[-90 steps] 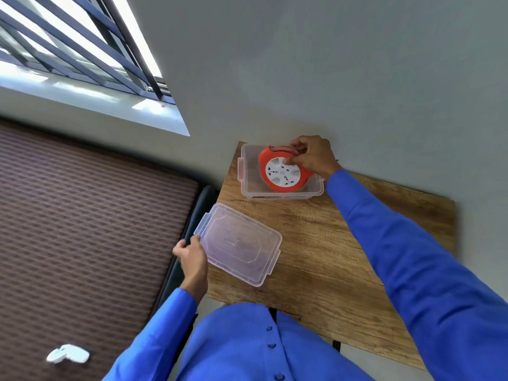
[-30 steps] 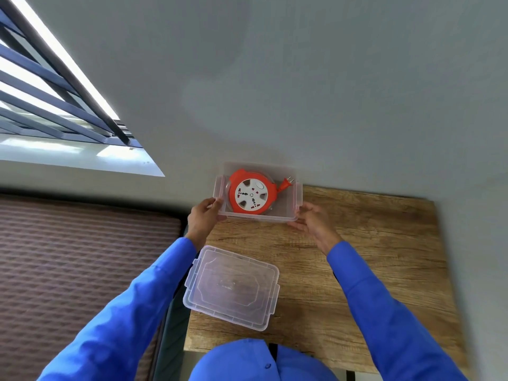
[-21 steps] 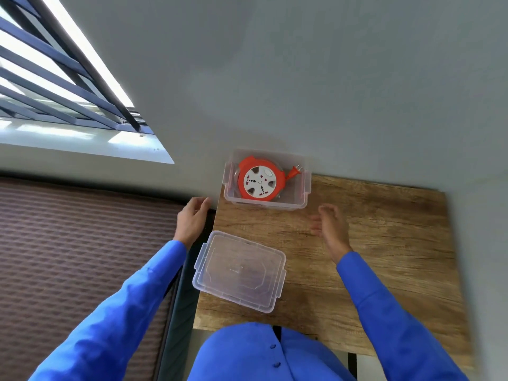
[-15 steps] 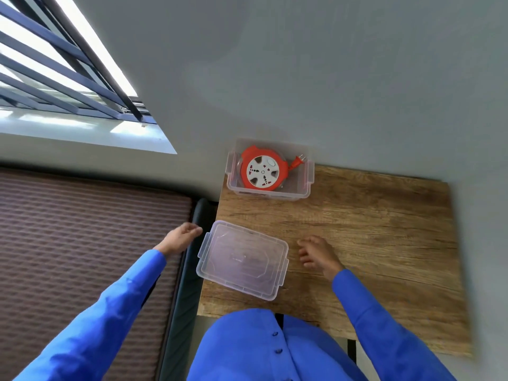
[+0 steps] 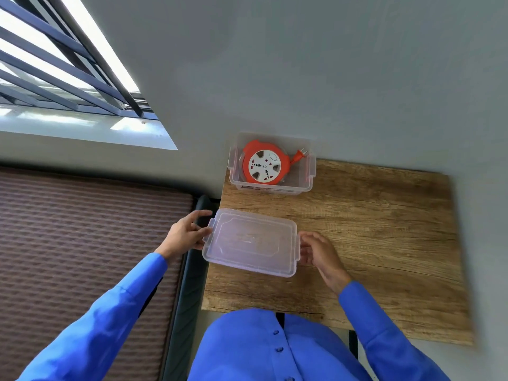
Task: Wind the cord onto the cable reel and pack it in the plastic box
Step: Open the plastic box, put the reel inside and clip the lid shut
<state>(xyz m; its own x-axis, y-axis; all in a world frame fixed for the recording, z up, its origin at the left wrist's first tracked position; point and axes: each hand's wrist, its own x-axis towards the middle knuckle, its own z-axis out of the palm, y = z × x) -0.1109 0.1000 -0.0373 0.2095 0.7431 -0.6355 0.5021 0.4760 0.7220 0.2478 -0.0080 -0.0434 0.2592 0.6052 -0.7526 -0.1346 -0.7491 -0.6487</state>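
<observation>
- No readable text, brand, number or sign anywhere.
- Small red and dark marks on white face of cable reel [image 5: 264, 166], too small to read.
- Faint red strip low on front wall of plastic box [image 5: 275, 189], maybe a label, but blurred, not readable.
- Raised outline only on lid [image 5: 251, 241], no letters.

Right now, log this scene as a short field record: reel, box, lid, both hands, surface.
reel: orange round cable reel with white socket face, lying in the box, plug at its right
box: clear plastic box, open, at the table's far edge
lid: clear plastic lid, off, flat on the table
left hand: at lid's left end
right hand: at lid's right end
surface: wooden table
</observation>
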